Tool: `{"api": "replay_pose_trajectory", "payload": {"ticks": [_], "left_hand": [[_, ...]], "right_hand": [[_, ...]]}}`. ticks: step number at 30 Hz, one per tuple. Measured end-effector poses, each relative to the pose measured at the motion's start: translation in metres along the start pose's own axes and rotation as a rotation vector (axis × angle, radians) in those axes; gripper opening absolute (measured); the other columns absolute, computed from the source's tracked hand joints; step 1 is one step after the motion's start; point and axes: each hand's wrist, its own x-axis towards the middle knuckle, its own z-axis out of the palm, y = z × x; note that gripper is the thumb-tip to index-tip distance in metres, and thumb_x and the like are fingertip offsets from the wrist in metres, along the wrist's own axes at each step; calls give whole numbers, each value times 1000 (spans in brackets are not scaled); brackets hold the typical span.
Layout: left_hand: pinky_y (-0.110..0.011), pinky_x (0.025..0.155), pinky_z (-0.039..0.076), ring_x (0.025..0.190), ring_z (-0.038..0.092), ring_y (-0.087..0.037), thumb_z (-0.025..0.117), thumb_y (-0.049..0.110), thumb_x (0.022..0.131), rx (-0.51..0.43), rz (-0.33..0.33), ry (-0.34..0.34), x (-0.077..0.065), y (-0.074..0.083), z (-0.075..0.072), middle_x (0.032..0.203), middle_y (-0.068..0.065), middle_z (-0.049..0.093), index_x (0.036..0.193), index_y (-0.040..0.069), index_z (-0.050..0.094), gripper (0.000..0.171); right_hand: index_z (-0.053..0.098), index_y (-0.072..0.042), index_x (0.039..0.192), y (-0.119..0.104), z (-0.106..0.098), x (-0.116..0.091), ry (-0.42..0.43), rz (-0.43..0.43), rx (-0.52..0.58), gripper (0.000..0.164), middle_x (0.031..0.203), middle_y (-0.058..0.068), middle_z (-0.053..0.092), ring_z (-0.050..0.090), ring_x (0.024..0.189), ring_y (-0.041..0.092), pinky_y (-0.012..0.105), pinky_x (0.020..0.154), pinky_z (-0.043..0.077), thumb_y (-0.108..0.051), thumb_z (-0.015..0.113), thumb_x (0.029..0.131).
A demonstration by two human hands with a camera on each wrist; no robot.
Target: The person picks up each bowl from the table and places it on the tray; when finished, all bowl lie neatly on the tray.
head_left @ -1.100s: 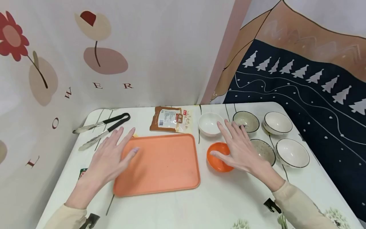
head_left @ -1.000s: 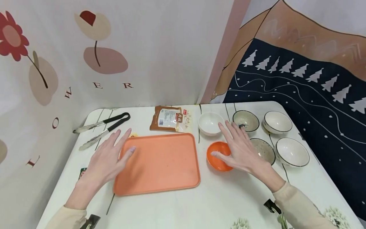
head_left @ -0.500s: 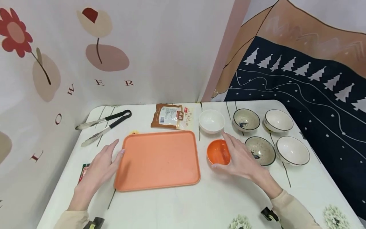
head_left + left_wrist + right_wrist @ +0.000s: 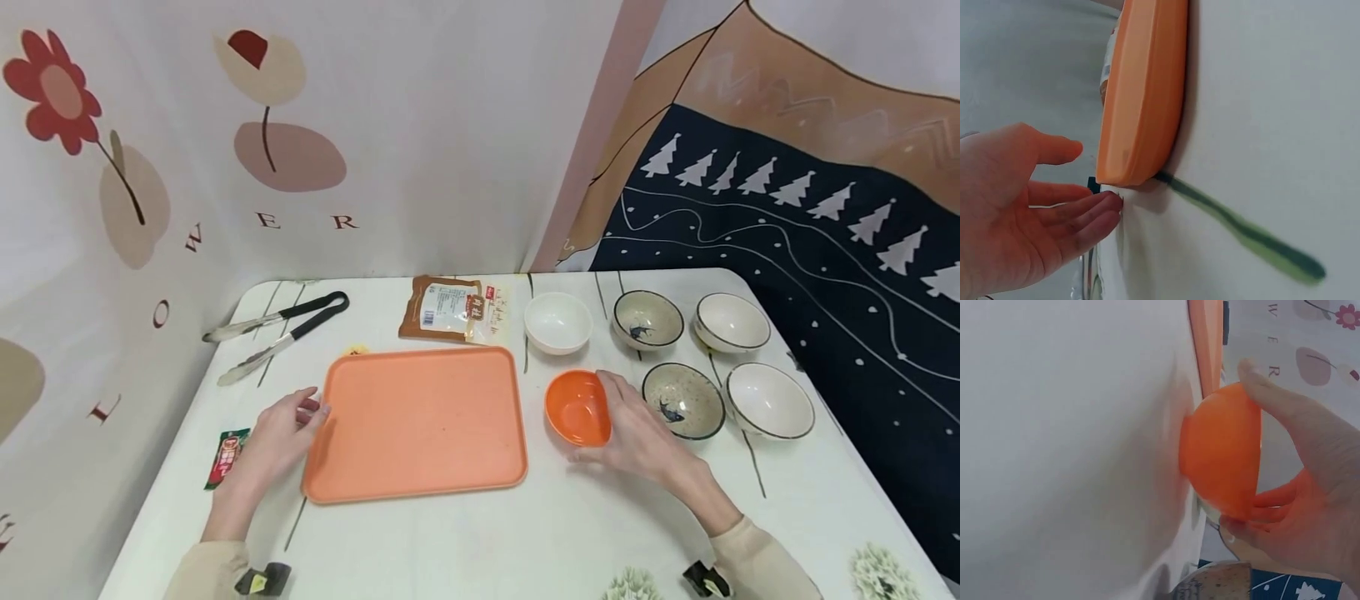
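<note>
An orange bowl [image 4: 576,408] stands on the table right of the salmon-coloured tray [image 4: 420,425]. My right hand [image 4: 637,433] spans it, thumb at the near side and fingers on the right rim. In the right wrist view, thumb and fingertips of the right hand [image 4: 1310,462] meet opposite sides of the orange bowl [image 4: 1225,450], whose base is at the tabletop. My left hand [image 4: 277,437] hovers by the tray's left edge, fingers loosely bent and holding nothing. The left wrist view has the left hand [image 4: 1035,206] close to the tray's corner [image 4: 1138,156].
Behind the orange bowl is a white bowl [image 4: 558,323]. Speckled bowls [image 4: 648,321] and rimmed white bowls [image 4: 768,400] stand to the right. A brown food packet [image 4: 453,311] and black-handled tongs [image 4: 281,333] lie at the back. A small red-green packet [image 4: 225,458] lies left.
My right hand has come down from above the orange bowl to grip its sides. The left hand has lowered and drawn back from over the tray to its left edge, fingers bending.
</note>
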Motion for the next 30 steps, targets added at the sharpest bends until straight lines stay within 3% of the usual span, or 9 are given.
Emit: {"api": "replay_pose_trajectory", "payload": {"ticks": [6,13,17,22,30], "left_hand": [[-32,72,52,93,65,-25,61,21,100,-7,-6,7,7,-5,2,110,-19,63,141,-10,50,53],[-32,71,52,93,63,-27,61,7,95,-18,-76,6,12,-11,0,110,-20,61,142,-9,50,51],[-31,71,51,93,63,-25,63,8,94,-20,-75,-6,16,-12,-4,110,-19,63,141,-7,52,51],[-27,67,48,88,63,-22,69,8,90,-15,-32,-10,21,-12,-5,102,-15,66,134,-8,57,48],[-26,67,46,86,60,-20,73,10,90,-24,-33,-23,24,-11,-4,98,-12,66,134,-8,58,50]], "right_hand": [[40,7,146,6,7,1,53,20,104,117,140,23,51,59,119,40,58,94,53,-47,96,59],[43,-1,148,-3,8,10,136,-14,205,109,138,15,52,60,118,34,56,91,55,-43,95,62],[42,-6,150,-21,5,24,138,-40,300,109,140,12,51,59,121,32,57,93,54,-43,95,63],[41,-14,153,-51,14,38,102,-75,342,118,146,11,47,56,126,31,55,95,54,-56,95,56],[43,-9,151,-94,45,57,26,-183,382,116,142,5,47,55,124,24,46,96,55,-54,95,57]]}}
